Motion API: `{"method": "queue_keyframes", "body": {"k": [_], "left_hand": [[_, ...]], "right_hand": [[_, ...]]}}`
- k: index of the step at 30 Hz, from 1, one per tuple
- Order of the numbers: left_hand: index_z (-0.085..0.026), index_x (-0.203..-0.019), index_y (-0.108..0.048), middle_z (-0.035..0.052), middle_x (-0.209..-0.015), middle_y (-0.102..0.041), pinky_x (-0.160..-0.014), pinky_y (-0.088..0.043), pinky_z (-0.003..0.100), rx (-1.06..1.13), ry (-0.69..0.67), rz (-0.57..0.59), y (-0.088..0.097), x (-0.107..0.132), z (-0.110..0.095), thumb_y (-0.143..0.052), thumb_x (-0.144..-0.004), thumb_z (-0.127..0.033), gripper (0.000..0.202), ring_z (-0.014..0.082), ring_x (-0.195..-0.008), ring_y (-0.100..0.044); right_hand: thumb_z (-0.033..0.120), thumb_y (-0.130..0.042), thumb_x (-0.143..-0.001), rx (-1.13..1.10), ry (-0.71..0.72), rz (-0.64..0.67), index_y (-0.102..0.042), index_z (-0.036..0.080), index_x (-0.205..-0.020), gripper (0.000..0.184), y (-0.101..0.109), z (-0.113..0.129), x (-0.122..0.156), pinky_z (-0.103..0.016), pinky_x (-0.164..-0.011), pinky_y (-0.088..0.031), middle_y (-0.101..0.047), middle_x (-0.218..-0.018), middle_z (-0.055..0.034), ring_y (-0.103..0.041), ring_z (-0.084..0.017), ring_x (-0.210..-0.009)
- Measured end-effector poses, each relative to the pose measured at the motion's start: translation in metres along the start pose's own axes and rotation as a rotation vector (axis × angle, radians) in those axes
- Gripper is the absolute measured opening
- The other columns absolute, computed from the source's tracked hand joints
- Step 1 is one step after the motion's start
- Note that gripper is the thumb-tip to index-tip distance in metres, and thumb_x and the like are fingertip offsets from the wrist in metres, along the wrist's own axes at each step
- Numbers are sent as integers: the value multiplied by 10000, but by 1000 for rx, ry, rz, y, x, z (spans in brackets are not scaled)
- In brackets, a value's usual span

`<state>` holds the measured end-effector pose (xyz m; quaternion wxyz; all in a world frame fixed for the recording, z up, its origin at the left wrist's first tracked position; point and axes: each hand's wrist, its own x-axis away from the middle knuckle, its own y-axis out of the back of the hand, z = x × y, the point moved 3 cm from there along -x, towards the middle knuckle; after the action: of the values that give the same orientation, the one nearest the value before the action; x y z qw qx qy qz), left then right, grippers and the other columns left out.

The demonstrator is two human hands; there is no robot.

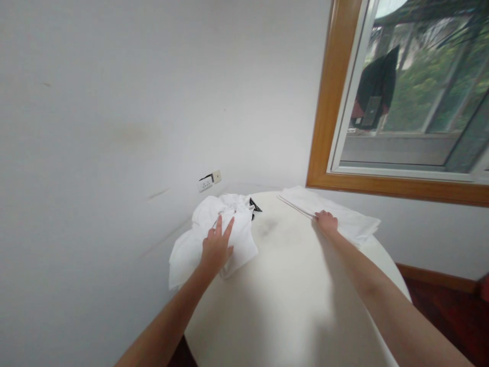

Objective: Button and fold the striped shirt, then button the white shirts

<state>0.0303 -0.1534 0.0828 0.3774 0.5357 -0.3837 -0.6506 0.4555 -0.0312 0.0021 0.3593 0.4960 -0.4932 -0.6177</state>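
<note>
My left hand (pixel 217 247) is over a rumpled pile of white cloth (pixel 240 232) at the table's left side, its fingers spread and pointing away from me. Whether the fingertips press on the fabric I cannot tell. On the right, a folded white cloth (pixel 349 220), perhaps a garment, lies flat near the far edge of the round white table (pixel 282 285). My right hand (pixel 327 222) has its fingers curled on the near edge of that folded cloth. A small black item (pixel 255 205) pokes out beside the rumpled pile; its kind is unclear.
A plain white wall (pixel 153 102) stands close behind and left of the table, with a socket (pixel 205 184) just above the pile. To the right is a wood-framed window (pixel 319 127). Dark reddish flooring (pixel 439 300) shows at the lower right.
</note>
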Motion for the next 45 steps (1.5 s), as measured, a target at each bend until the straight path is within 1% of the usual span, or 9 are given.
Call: {"method": "queue_keyframes", "body": {"k": [7,13,17,22,25,28,33,40,45], "left_hand": [[-304,-1397,-371,79,-1150,-638,-829,-474,360,138,-13,167,3,-50,40,-476,-818,-279,588,268,-1024,-585],[-268,-1278,-528,39,-1115,-661,-886,-421,332,214,-76,-177,50,-99,62,-432,-799,-187,495,236,-1011,-589],[-230,-1325,-476,80,-1209,-597,-979,-334,419,117,-141,-378,74,-114,74,-433,-762,-132,573,280,-1114,-504],[-245,-1362,-432,103,-1235,-568,-937,-351,464,1,-201,-157,25,-107,85,-425,-764,-143,607,317,-1122,-460],[-204,-1395,-383,132,-1199,-592,-849,-411,453,-23,-162,149,-27,-93,89,-407,-731,-130,669,342,-1098,-481],[-142,-1429,-303,144,-1276,-546,-920,-391,440,11,-118,220,-54,-86,94,-415,-723,-177,716,338,-1151,-479],[-114,-1452,-211,119,-1402,-438,-1042,-313,390,138,-135,200,-56,-90,108,-450,-726,-294,786,298,-1233,-450],[-131,-1439,-244,187,-1421,-384,-1025,-302,478,153,35,128,-61,-87,121,-452,-734,-658,905,377,-1278,-382],[-56,-1391,-305,218,-1381,-425,-1028,-326,432,238,-8,115,-84,-66,111,-434,-777,-628,849,333,-1273,-404]], "right_hand": [[233,-298,-947,-111,28,-235,-553,225,-1233,383,31,-22,-1,-472,-961,-368,-537,-1320,-91,-461,-252,-1228],[223,-322,-932,-279,270,-412,-554,201,-1239,385,68,-48,33,-474,-1011,-345,-579,-1273,-100,-523,-236,-1182],[212,-319,-933,-405,645,-286,-557,223,-1236,386,66,-49,93,-435,-1056,-324,-574,-1286,-65,-521,-190,-1192],[375,-441,-916,-403,837,10,-578,243,-1237,373,54,-45,165,-425,-1038,-359,-561,-1298,-84,-514,-222,-1204],[440,-447,-908,-448,775,26,-585,239,-1237,409,56,-46,175,-427,-1053,-344,-545,-1316,-89,-487,-232,-1231],[436,-366,-939,-512,753,78,-648,225,-1148,410,60,-43,165,-359,-992,-412,-634,-1195,-80,-556,-206,-1148],[446,-377,-927,-341,552,113,-679,251,-1082,392,63,-27,125,-301,-877,-452,-684,-1095,-53,-617,-216,-1025],[472,-440,-892,-130,421,71,-498,219,-1298,482,51,29,67,-356,-955,-378,-515,-1335,-107,-468,-251,-1207],[564,-358,-902,-78,326,130,-426,202,-1346,577,32,56,50,-403,-931,-356,-486,-1332,-153,-451,-280,-1189]]}}
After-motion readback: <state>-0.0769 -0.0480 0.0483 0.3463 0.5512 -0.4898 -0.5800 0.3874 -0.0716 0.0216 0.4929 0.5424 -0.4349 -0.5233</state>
